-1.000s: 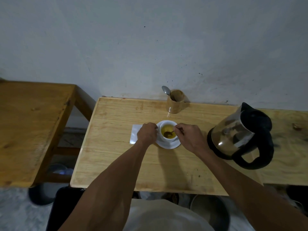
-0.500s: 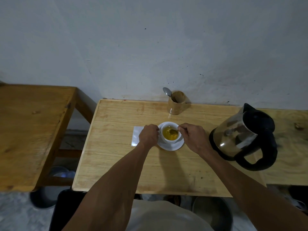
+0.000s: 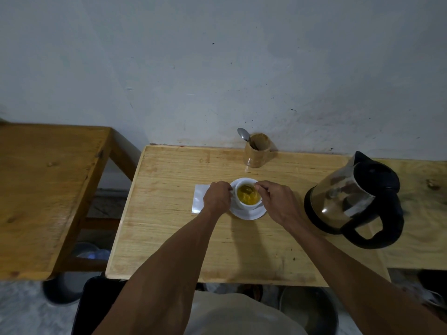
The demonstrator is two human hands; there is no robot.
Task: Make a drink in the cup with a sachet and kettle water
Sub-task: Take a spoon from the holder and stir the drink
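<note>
A white cup (image 3: 251, 206) full of yellow liquid stands on a white saucer (image 3: 249, 213) in the middle of the light wooden table (image 3: 169, 213). My left hand (image 3: 216, 198) grips the cup's left side. My right hand (image 3: 278, 203) pinches the handle of a spoon (image 3: 248, 189) whose bowl is dipped in the liquid. A white sachet (image 3: 198, 198) lies flat on the table, partly under my left hand. The steel and black kettle (image 3: 353, 201) stands to the right of my right hand.
A wooden holder (image 3: 257, 151) with a second spoon (image 3: 243, 134) stands at the back by the wall. A darker wooden table (image 3: 48, 189) is to the left, across a gap. Buckets and basins sit on the floor below.
The spoon's bowl has moved round inside the cup from the near side to the far side. My left hand stays on the cup. The view has shifted slightly.
</note>
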